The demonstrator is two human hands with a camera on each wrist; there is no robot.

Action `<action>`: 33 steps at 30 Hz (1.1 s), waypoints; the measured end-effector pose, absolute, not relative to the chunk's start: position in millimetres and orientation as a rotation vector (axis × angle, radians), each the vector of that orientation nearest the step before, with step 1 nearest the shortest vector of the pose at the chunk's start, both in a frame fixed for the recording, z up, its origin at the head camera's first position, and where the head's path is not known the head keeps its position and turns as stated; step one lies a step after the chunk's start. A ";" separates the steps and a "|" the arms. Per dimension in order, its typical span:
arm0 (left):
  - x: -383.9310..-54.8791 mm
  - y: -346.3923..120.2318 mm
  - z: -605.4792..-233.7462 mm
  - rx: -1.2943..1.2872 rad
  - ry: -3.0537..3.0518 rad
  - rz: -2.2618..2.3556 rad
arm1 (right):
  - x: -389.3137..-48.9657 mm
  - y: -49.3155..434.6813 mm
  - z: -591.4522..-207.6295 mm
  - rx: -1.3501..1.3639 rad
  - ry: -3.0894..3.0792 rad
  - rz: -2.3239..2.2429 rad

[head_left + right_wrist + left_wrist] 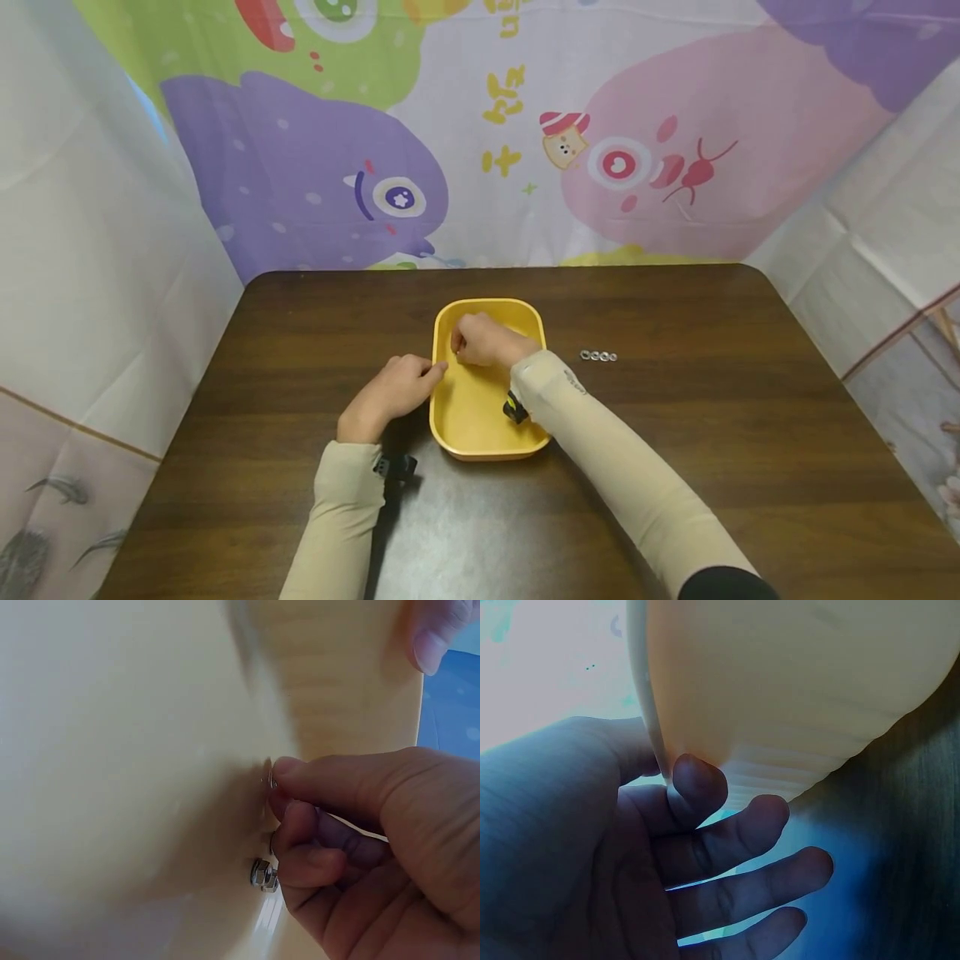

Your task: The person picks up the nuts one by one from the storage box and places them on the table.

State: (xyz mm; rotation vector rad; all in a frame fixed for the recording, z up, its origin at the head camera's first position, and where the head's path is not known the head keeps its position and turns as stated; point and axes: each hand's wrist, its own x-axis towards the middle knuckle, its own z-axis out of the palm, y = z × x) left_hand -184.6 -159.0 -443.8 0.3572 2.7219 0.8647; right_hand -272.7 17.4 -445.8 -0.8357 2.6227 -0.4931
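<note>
We saw the right hand (483,337) reaching down inside the yellow tray (476,421), thumb and forefinger pinching a small metal piece (270,777), with metal nuts (262,874) just beside the grip. The sleeved right forearm (622,458) crossed the tray's right rim. Left of that grip, we saw the left hand (397,387) pinching the rim, thumb inside, forefinger against the outer wall. The tray's left wall stood near the right grip; its floor opened back toward us. Farther right, four nuts (598,356) lined the dark table (322,333). Beyond its far edge hung a cartoon-printed cloth (487,217).
</note>
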 end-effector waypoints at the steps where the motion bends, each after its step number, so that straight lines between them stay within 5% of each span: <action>1: -184.6 -159.1 -443.6 0.358 2.721 0.867 | -272.3 17.2 -445.4 -0.830 2.617 -0.489; 33: -184.5 -157.0 -444.1 0.323 2.699 0.857 | -256.8 44.9 -396.9 -0.937 2.572 -0.635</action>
